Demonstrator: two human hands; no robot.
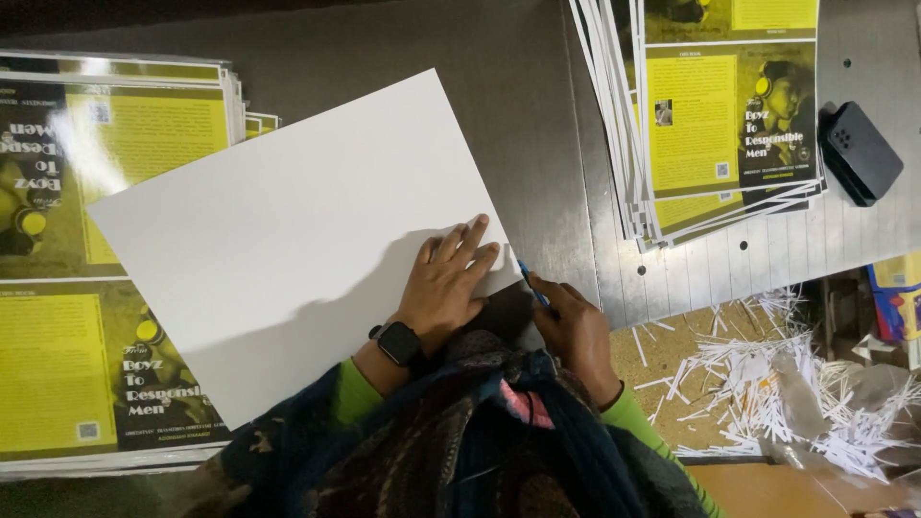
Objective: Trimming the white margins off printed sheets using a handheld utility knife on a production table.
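Big white sheet [288, 240]: thin, light, bendy, easy to crease, probably smooth and slidy. Best held flat with a palm or lifted by an edge. Plain and blank, lying crooked on the grey tabletop [537, 115], partly over a stack of yellow printed covers [86, 288]. Left hand [446, 283] spread flat, pressing near the sheet's corner. Right hand [576, 326] curled, pinching something thin and blue [533, 285] at the sheet's edge. More covers [720, 115] farther off, black phone [861, 152], white paper strips [787, 384].
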